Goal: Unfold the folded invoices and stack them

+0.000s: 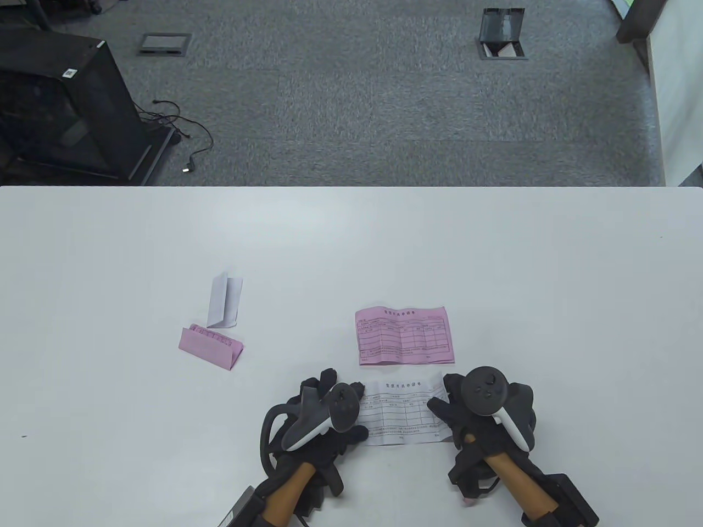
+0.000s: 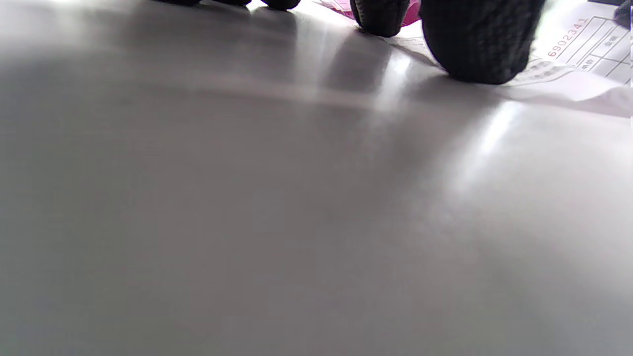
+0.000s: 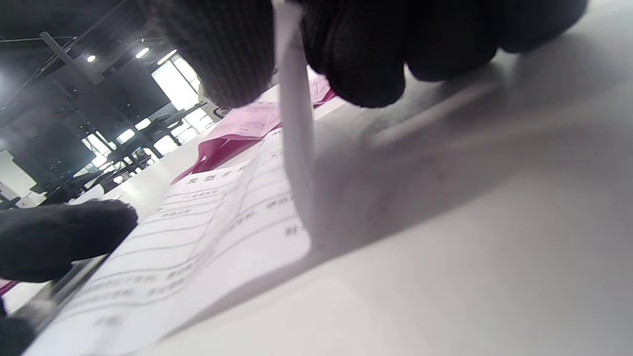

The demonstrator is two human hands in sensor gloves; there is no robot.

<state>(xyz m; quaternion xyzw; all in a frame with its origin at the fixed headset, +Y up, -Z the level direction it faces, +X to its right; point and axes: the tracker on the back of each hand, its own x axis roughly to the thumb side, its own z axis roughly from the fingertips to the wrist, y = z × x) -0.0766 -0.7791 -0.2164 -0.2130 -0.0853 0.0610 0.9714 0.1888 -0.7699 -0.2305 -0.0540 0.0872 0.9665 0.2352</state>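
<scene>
An unfolded white invoice [image 1: 405, 414] lies near the table's front edge between my hands. My left hand [image 1: 351, 406] presses its left edge; in the left wrist view a fingertip [image 2: 474, 44] rests on the paper [image 2: 583, 49]. My right hand [image 1: 447, 403] pinches the right edge, which stands lifted between the fingers [image 3: 346, 54] in the right wrist view, over the sheet [image 3: 198, 237]. An unfolded pink invoice [image 1: 404, 335] lies flat just beyond. A folded white invoice [image 1: 224, 301] and a folded pink invoice [image 1: 211, 346] sit to the left.
The white table [image 1: 494, 263] ends at a far edge with grey carpet beyond. A black cabinet [image 1: 60, 104] with cables stands on the floor at the far left.
</scene>
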